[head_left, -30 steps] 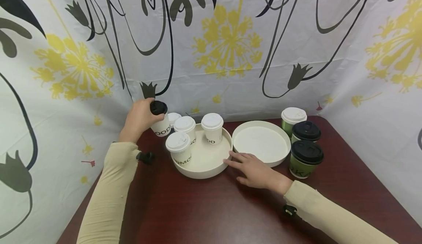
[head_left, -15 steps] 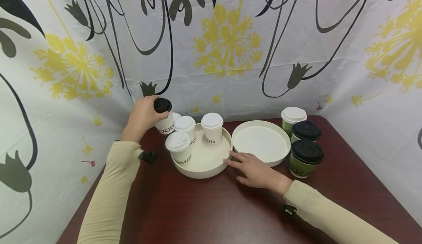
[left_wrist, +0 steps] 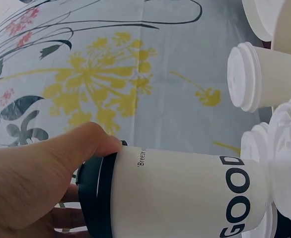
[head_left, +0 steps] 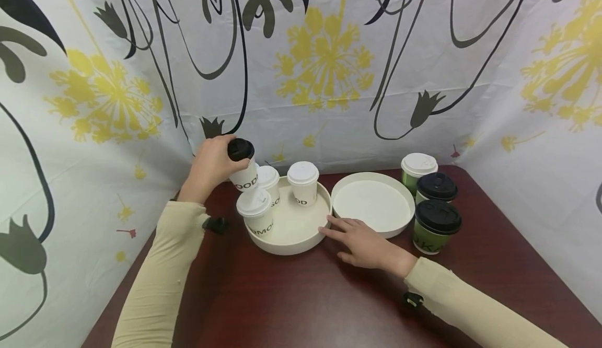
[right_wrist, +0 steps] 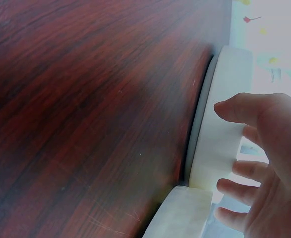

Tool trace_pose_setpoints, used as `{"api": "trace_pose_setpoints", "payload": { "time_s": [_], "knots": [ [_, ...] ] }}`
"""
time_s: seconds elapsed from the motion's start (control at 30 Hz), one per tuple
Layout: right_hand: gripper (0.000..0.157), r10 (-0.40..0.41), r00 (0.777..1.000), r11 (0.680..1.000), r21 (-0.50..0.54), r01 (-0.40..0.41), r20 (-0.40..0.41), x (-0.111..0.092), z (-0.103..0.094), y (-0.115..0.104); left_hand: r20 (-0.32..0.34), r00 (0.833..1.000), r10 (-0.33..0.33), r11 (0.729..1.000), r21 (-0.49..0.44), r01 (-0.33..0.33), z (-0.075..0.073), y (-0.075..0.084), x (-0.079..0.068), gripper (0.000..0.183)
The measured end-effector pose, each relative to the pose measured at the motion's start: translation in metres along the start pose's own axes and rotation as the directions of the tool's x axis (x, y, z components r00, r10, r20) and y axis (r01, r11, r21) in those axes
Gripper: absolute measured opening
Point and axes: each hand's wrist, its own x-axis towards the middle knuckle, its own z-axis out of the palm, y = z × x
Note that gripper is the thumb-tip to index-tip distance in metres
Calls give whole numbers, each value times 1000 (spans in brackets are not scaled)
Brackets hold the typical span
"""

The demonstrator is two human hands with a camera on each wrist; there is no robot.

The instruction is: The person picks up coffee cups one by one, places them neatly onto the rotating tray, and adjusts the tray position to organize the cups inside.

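My left hand [head_left: 210, 162] grips a white paper coffee cup [head_left: 246, 177] by its black lid [left_wrist: 97, 193], thumb on one side and fingers on the other. The cup hangs at the left edge of a round cream tray [head_left: 301, 230], just behind a white-lidded cup [head_left: 255, 209] on it. Two more white-lidded cups stand there, a back-left cup [head_left: 269, 183] and a right-hand cup [head_left: 303, 183]. My right hand [head_left: 364, 243] has its fingers spread, fingertips at the tray's right rim; in the right wrist view that hand [right_wrist: 277, 163] holds nothing.
A second round tray [head_left: 373, 204] sits right of the first, with nothing on it. Along the table's right stand a white-lidded green cup [head_left: 417, 170], a black-lidded cup [head_left: 436, 187] and a black-lidded green cup [head_left: 435, 228]. A patterned cloth [head_left: 329, 123] rises behind the table [head_left: 291, 306].
My left hand has moved the black-lidded cup rightward and slightly up, toward the left tray, now covering the white lid behind it. My right hand and the trays have stayed put.
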Motion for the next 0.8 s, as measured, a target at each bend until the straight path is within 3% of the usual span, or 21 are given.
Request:
{"api": "trace_pose_setpoints", "payload": {
  "time_s": [0.33, 0.8],
  "knots": [
    [69, 1, 1000, 1000, 5, -1, 2, -1, 0, -1, 5, 997, 80, 996, -33, -80, -1, 15, -1, 53],
    [69, 0, 1000, 1000, 9, 0, 1, -1, -2, -2, 30, 989, 142, 989, -42, -141, -1, 36, -6, 61]
  ]
}}
